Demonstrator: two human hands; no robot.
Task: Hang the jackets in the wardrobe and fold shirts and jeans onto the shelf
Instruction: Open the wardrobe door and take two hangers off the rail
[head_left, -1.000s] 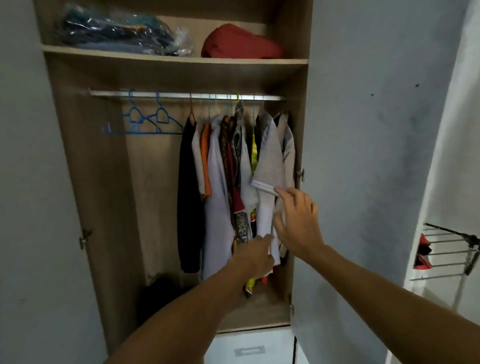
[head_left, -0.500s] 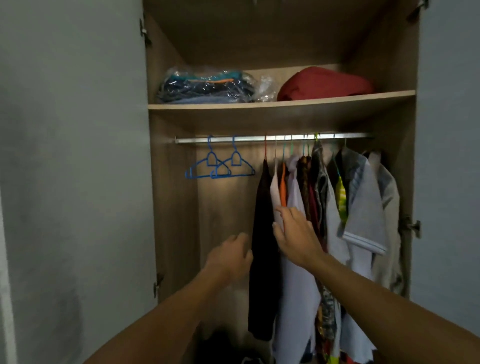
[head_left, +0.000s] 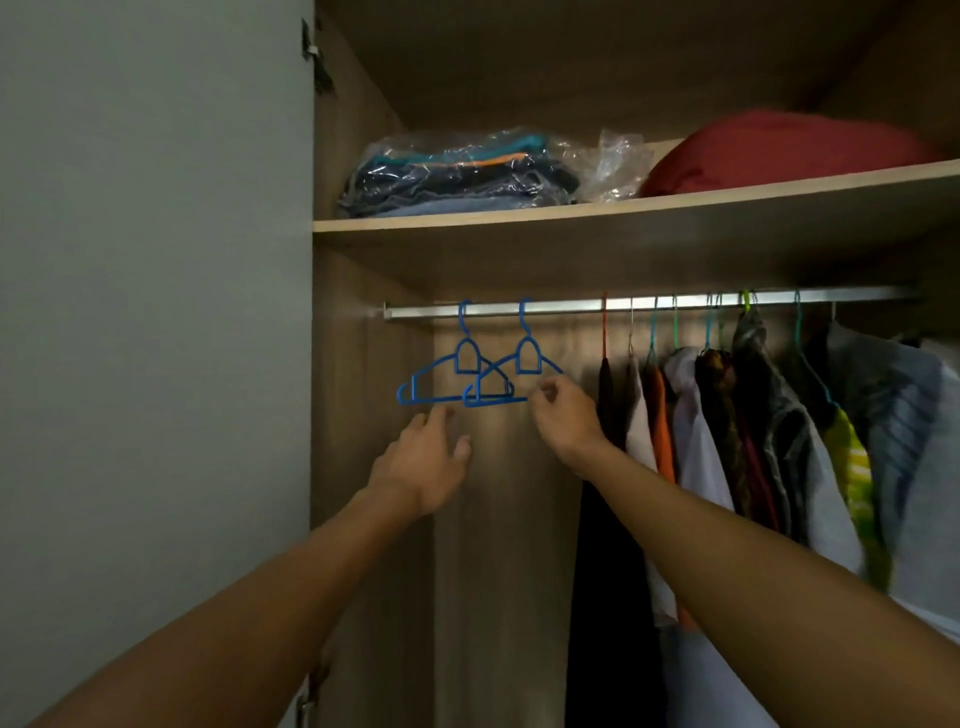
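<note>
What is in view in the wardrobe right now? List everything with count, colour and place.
empty hangers: two, blue, left end of the rail, overlapping.
rail: one, silver, under the shelf.
hanging clothes: about ten pieces, black, white, orange, brown, grey, yellow-green, right part of the rail.
shelf: one, light wood, above the rail.
bag of folded clothes: one, clear plastic with dark and blue cloth, left on the shelf.
red bundle: one, right on the shelf.
door: one, grey, open at left.
left hand: open, just below the hangers.
right hand: fingers curled at the right hanger's lower right corner; grip unclear.
</note>
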